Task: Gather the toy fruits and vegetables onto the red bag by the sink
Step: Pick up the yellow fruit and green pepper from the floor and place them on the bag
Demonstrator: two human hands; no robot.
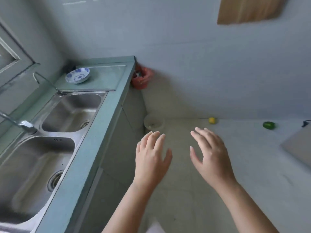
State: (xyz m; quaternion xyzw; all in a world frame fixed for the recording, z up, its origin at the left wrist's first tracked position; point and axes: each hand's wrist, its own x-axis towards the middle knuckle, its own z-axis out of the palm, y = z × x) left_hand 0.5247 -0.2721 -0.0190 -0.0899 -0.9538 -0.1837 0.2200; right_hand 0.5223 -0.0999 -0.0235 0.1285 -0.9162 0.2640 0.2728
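While both hands hang out over the floor, the left hand (151,157) and right hand (210,155) are spread wide, palms down, holding nothing; a yellow toy fruit (212,120) and a green toy pepper (269,125) sit well apart on the floor by the wall. Red bag (141,77) is bunched in the corner past the sink (70,111) table; a blue-and-white bowl (77,75) rests up there.
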